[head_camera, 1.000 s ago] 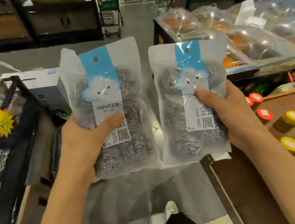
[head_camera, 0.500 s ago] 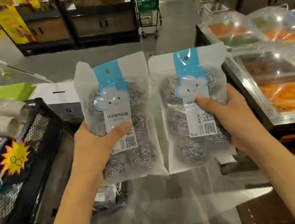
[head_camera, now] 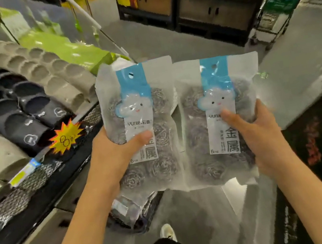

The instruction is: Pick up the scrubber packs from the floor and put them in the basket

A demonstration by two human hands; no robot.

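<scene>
A shop aisle, seen from above the hands: a long mesh-fronted display shelf (head_camera: pixel 37 182) of rolled dark and beige slippers (head_camera: pixel 30 106) runs down the left, with a starburst price tag (head_camera: pixel 65 137) clipped to its edge, and grey floor (head_camera: pixel 163 41) stretches ahead. Low between the forearms, partly hidden, sits a dark wire basket (head_camera: pixel 138 216) that already seems to hold packaged goods; blur keeps its contents uncertain.

Both scrubber packs are off the floor and held upright at chest height, side by side and nearly touching. The left hand (head_camera: pixel 114 153) clasps the left scrubber pack (head_camera: pixel 143 125) with its thumb pressed across the label, fingers wrapped behind. The right hand (head_camera: pixel 259 134) grips the right scrubber pack (head_camera: pixel 220 120) the same way, thumb on the front.

The step in hand appears to be the carry to the basket. To do it well, the person would likely lower both packs straight down over the basket's opening, lay them flat rather than on edge so the slippery film does not slide out, and let go only once each rests inside. Going one pack at a time may suit the narrow opening.
</scene>
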